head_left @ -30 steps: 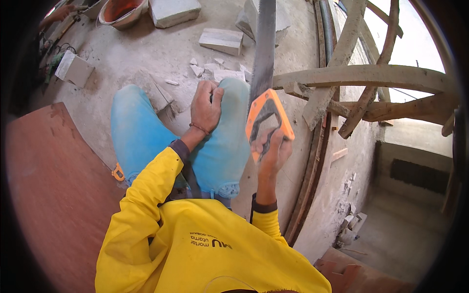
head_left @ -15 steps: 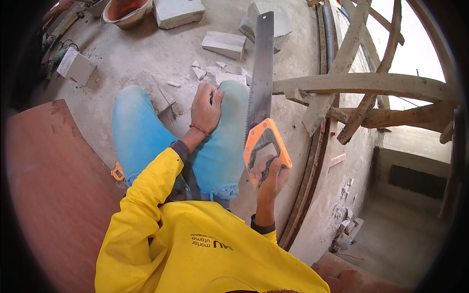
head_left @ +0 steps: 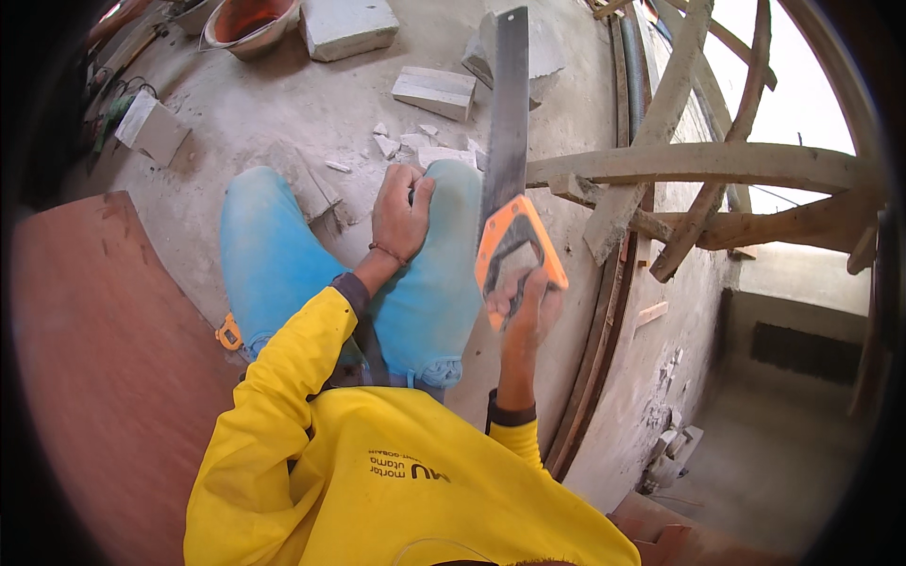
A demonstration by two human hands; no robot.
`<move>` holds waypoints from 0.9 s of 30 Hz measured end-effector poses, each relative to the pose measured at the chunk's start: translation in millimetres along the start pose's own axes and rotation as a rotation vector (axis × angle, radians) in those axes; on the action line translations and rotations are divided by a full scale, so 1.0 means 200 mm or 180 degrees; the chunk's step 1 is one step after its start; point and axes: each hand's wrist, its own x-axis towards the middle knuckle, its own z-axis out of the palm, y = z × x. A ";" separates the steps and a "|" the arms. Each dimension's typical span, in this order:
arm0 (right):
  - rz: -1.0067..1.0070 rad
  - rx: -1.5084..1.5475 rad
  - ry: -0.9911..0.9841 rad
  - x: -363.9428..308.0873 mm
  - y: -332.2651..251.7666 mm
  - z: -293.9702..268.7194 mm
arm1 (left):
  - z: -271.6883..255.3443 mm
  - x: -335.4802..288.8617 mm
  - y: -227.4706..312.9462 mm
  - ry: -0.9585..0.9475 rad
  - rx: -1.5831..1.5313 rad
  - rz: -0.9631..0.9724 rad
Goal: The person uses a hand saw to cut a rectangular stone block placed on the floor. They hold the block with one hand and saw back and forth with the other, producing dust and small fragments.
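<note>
My right hand (head_left: 530, 300) is wrapped round the orange and black handle of a handsaw (head_left: 510, 104). The long grey blade points away from me, its toothed edge on the left, beside my right knee. Against the inner side of that knee my left hand (head_left: 400, 215) is closed, with a bit of something dark showing between thumb and fingers; the rest of it is hidden. A pale block (head_left: 294, 179) lies on the floor between my knees, partly covered by my leg. Broken white pieces (head_left: 444, 155) are scattered just past my left hand.
Farther off lie a cut block (head_left: 434, 91), a large block (head_left: 347, 28) and a bucket (head_left: 247, 26). Another block (head_left: 151, 129) sits at the left, above a reddish-brown board (head_left: 113, 368). Wooden beams (head_left: 698, 168) cross at the right. An orange tape measure (head_left: 229, 332) is beside my left hip.
My right hand has pushed the handsaw forward, away from me, and slightly to the right. My left hand stays by the knee.
</note>
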 end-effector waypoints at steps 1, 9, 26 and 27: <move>0.0020 -0.0016 0.0034 -0.06 0.00 -0.02 | 0.00 0.00 0.00 0.0010 -0.0016 0.0014; -0.0156 0.0011 0.0041 0.04 -0.04 0.05 | 0.01 -0.02 0.01 -0.0024 -0.0091 0.0078; -0.0241 0.0048 0.0082 -0.02 0.02 0.01 | 0.02 -0.03 0.01 0.0094 -0.0183 0.0186; -0.0270 0.0089 0.0078 0.04 0.02 0.03 | 0.02 -0.02 0.02 0.0086 -0.0187 0.0173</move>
